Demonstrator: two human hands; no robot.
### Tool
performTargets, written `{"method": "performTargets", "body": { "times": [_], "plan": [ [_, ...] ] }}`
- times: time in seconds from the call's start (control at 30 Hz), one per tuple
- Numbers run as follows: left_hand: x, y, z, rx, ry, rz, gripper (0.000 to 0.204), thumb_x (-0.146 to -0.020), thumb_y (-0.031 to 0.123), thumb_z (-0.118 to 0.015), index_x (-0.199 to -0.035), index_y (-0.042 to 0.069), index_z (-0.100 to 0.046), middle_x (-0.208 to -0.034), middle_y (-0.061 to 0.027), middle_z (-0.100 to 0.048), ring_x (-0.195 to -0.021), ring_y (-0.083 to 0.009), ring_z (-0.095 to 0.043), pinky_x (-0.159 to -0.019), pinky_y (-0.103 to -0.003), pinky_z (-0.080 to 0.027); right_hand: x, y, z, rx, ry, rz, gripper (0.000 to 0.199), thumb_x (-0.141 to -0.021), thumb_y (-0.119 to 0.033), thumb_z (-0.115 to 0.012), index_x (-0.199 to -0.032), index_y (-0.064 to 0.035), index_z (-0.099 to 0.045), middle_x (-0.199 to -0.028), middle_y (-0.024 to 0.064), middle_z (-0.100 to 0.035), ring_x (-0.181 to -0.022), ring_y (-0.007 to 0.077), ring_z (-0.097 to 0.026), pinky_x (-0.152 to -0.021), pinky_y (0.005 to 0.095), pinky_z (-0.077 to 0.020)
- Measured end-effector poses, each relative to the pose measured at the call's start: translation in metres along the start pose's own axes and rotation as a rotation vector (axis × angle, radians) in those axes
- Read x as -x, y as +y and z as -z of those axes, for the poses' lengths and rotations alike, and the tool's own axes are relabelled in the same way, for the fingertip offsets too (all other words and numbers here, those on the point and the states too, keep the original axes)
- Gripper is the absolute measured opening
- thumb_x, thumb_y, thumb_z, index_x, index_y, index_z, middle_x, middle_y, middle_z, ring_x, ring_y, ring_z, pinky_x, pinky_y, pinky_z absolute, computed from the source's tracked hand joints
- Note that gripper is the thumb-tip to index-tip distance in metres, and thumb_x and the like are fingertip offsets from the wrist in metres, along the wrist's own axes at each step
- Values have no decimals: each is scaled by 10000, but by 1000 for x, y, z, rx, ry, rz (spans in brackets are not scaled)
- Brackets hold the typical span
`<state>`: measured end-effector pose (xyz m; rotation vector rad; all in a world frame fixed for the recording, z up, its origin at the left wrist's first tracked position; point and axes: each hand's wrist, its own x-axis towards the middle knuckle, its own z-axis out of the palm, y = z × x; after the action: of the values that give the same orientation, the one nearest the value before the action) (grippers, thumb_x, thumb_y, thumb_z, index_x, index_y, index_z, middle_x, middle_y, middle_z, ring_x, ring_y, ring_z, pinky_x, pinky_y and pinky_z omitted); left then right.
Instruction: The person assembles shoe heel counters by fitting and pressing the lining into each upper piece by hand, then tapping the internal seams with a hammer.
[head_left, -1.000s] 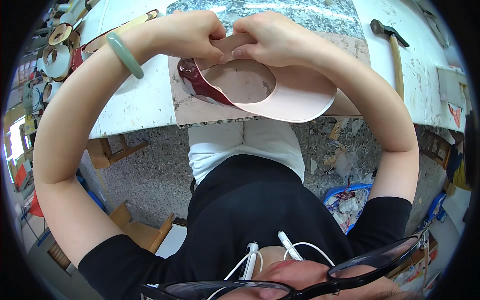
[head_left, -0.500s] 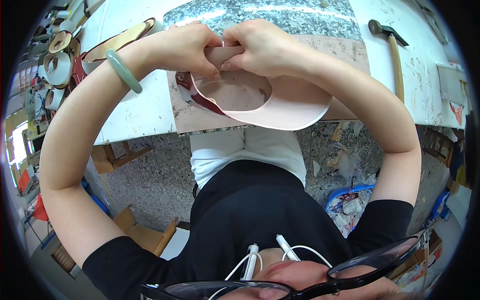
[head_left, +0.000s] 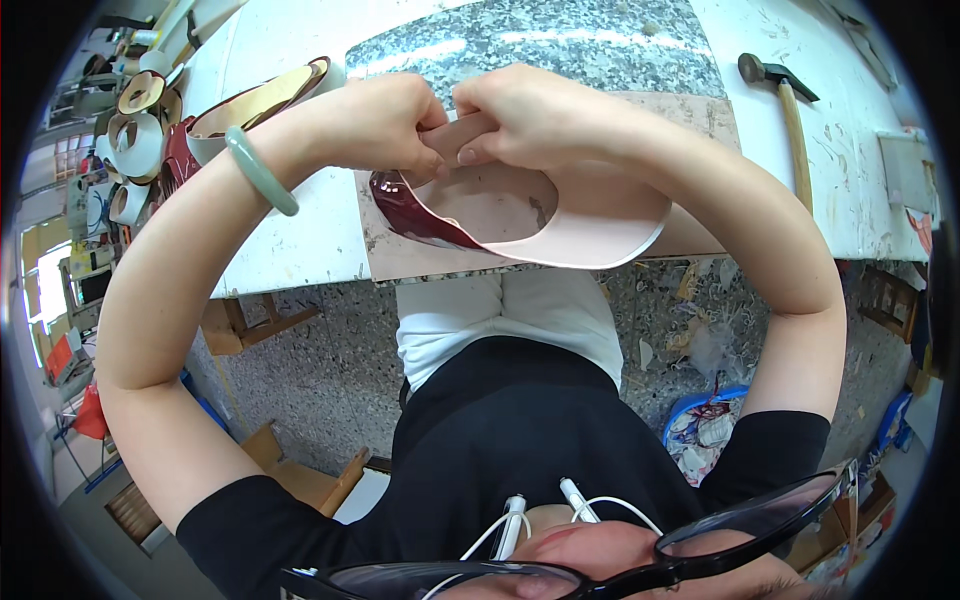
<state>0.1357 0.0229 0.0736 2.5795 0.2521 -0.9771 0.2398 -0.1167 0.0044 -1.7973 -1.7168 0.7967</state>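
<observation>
Since a second ago, both hands have drawn closer together, pinching one end of a curved pink leather piece [head_left: 560, 215] with a dark red glossy face. It lies on a granite slab [head_left: 560, 45] at the white workbench's [head_left: 290, 240] near edge. Left hand [head_left: 385, 120] and right hand [head_left: 525, 115] grip tightly; the overhanging curve could slip off or crease.

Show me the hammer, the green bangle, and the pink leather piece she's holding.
hammer [head_left: 793, 125], head view, on its wooden handle.
green bangle [head_left: 258, 170], head view, on the band.
pink leather piece [head_left: 600, 215], head view, on its pale inner face.
</observation>
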Motion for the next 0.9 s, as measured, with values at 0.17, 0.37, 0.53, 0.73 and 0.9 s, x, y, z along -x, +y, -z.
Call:
{"method": "performTargets", "body": {
  "times": [0.17,0.37,0.53,0.73,0.9],
  "plan": [
    [-7,-8,0,6,0,18,307,-725,221,-723,-823,-67,-684,-642,-134,-640,-572,-183,-602,-568,-312,-490,-8,4,2,47,-20,-8,309,-779,-224,-712,-984,0,-657,-863,204,-671,-822,348,-654,-737,415,-503],
    [-14,-15,-10,-29,40,40,270,-655,216,-681,-838,20,-715,-750,-162,-679,-718,-291,-668,-680,-375,-529,-16,-2,1,158,-90,-63,278,-750,-169,-691,-970,1,-695,-859,191,-687,-834,334,-674,-749,420,-537],
    [-16,-14,-10,-69,49,58,267,-660,240,-679,-836,42,-714,-771,-157,-683,-763,-309,-672,-717,-390,-527,-16,-13,6,201,-119,-98,253,-722,-93,-652,-949,6,-704,-871,190,-690,-839,320,-681,-736,426,-549],
    [-20,-18,-18,-174,115,11,267,-695,280,-677,-830,51,-703,-786,-155,-686,-794,-331,-669,-724,-417,-521,-11,-17,-2,299,-194,-62,241,-725,-76,-632,-944,-3,-701,-885,177,-695,-865,316,-681,-745,424,-553],
    [-13,-12,-16,-236,114,2,275,-717,280,-696,-836,32,-688,-748,-155,-667,-758,-312,-655,-726,-414,-506,5,23,-20,428,330,188,366,-758,-276,-741,-994,-58,-567,-974,92,-577,-1018,273,-539,-862,388,-442]
  ]
}}
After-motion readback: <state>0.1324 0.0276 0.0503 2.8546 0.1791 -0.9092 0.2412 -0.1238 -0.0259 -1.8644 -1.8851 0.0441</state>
